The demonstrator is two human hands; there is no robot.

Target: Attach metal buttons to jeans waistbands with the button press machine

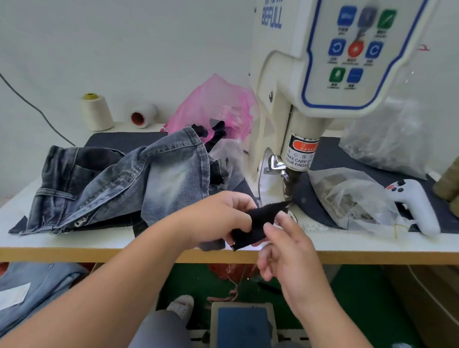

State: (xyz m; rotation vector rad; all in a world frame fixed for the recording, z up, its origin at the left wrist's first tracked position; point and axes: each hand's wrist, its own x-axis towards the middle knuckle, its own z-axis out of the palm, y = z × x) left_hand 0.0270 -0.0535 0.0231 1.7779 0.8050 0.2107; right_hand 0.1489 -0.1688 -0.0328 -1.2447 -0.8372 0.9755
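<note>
A small black fabric piece (260, 223) is held over the table's front edge, its far tip reaching toward the base of the button press machine (312, 103). My left hand (216, 217) grips the piece from the left. My right hand (285, 251) pinches its right side between thumb and forefinger, the other fingers loosely curled. The machine's plunger (291, 179) hangs just beyond the fabric tip. A pair of washed grey jeans (122, 184) lies crumpled on the table to the left, zipper showing at its front.
Clear plastic bags of metal parts (348, 201) lie right of the machine beside a white handheld tool (414, 204). Thread cones (96, 112) and a pink bag (217, 106) stand at the back. A foot pedal (242, 333) sits under the table; more jeans (27, 283) lie lower left.
</note>
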